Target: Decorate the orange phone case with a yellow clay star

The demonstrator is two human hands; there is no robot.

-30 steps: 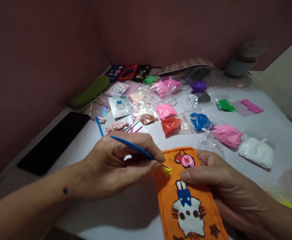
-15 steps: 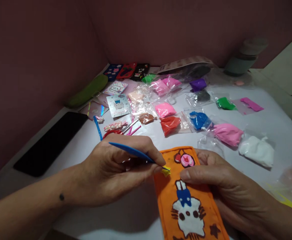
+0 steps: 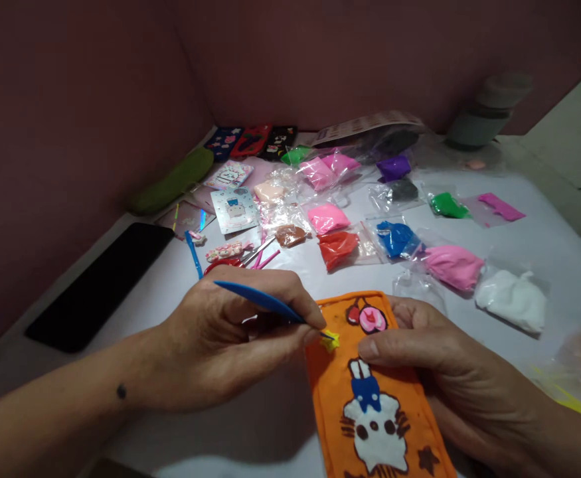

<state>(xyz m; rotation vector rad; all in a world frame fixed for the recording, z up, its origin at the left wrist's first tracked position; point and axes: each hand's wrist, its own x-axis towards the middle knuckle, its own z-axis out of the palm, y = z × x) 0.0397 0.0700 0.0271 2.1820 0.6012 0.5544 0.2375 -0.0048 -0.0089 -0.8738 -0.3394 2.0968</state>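
My left hand (image 3: 250,338) pinches a blue plastic clay tool (image 3: 260,298) like a pen. The tool's tip touches a small yellow clay star (image 3: 330,340) on an orange clay-covered panel (image 3: 332,398), shaped like a phone case. My right hand (image 3: 434,352) grips that panel by its right edge, thumb on top and fingers underneath. On the panel are a white clay cat figure (image 3: 377,431) in blue, upside down to me, a pink and red cherry shape (image 3: 370,319) and a brown star (image 3: 427,459). The panel's lower end runs out of view.
Bags of coloured clay, among them red (image 3: 338,250), blue (image 3: 396,239) and white (image 3: 512,302), spread across the white table. Red-handled scissors (image 3: 223,264) lie behind my left hand, a black phone (image 3: 103,285) to the left. A bottle (image 3: 489,113) stands at the back right.
The left hand and tool have shifted very slightly left, and more of the yellow star shows. The panel and right hand stay where they were.
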